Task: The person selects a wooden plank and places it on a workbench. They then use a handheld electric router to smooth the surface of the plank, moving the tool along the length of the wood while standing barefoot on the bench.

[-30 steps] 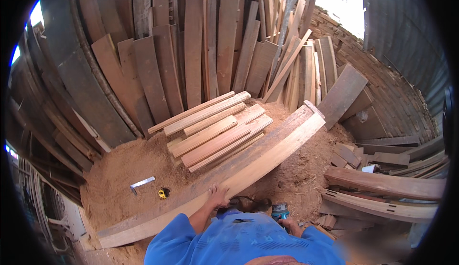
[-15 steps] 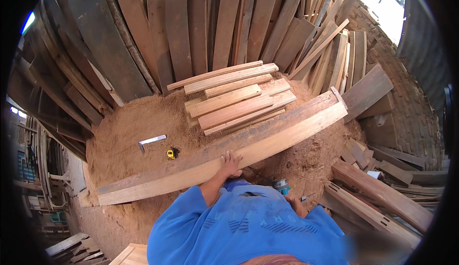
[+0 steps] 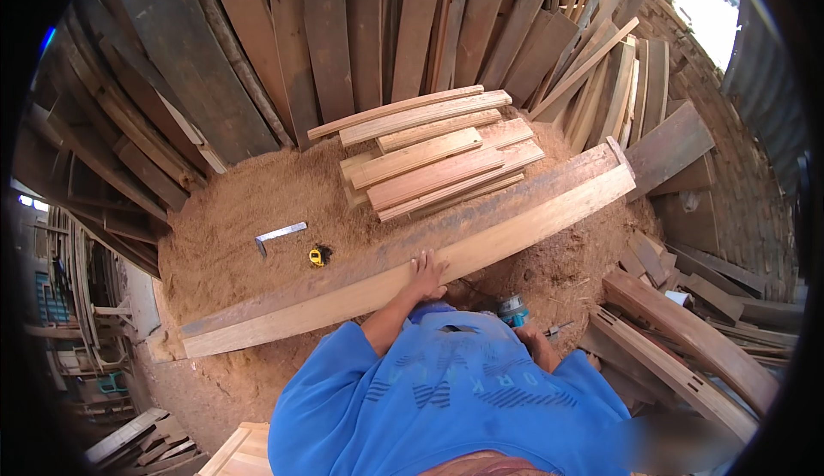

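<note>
My left hand (image 3: 427,276) lies on the upper face of a long, pale-edged wooden beam (image 3: 515,236), fingers stretched out and somewhat apart. Close to my body on the right, my right hand (image 3: 539,345) is closed at the teal body of a power tool (image 3: 513,310) with a round grey end; part of its fingers is hidden. A small metal piece (image 3: 560,330) lies beside that hand. Beyond the beam, a yellow and black tape measure (image 3: 318,256) and a metal try square (image 3: 281,234) rest on the sawdust.
Several planed wooden strips (image 3: 438,171) are stacked behind the beam. Tall boards (image 3: 330,42) lean all along the back. At the right lie a thick reddish beam (image 3: 687,334), a slotted timber (image 3: 661,373) and offcuts (image 3: 650,257). A pale wooden panel (image 3: 245,450) shows at the bottom left.
The whole view has shifted, so the scene sits slightly higher and farther right. My left hand stays on the beam, and my right hand stays by the power tool.
</note>
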A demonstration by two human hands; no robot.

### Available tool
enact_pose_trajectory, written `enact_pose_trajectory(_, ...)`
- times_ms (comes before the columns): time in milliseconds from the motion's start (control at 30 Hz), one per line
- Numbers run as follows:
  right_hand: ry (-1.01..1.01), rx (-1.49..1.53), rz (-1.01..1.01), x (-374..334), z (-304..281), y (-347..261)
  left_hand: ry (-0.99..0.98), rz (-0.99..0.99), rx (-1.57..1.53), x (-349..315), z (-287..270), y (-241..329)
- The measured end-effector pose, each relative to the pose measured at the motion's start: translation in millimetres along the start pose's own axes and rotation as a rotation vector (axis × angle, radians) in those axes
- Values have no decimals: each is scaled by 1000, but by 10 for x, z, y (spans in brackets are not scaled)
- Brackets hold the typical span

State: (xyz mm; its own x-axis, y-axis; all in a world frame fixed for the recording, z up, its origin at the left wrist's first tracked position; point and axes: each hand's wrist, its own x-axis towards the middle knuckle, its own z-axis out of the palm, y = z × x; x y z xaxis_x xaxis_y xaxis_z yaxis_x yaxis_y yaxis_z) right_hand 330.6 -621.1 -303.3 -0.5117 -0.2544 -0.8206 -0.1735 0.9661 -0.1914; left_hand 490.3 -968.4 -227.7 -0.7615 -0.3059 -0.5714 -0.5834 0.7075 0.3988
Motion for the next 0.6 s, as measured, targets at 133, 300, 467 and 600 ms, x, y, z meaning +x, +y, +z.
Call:
enact_pose_trajectory(133,-9,5,0,6,-25,-53,-42,11,18,19,-59,3)
enact_pose_trajectory(300,-23,13,-5,8,-27,-172,-61,15,1,-9,-107,19)
enact_pose_trajectory(467,-36,26,-24,2,-35,-313,-43,36,15,-18,-137,22)
enact_pose_trajectory(600,-47,28,-29,-29,-31,-335,-44,34,6,-17,-138,33)
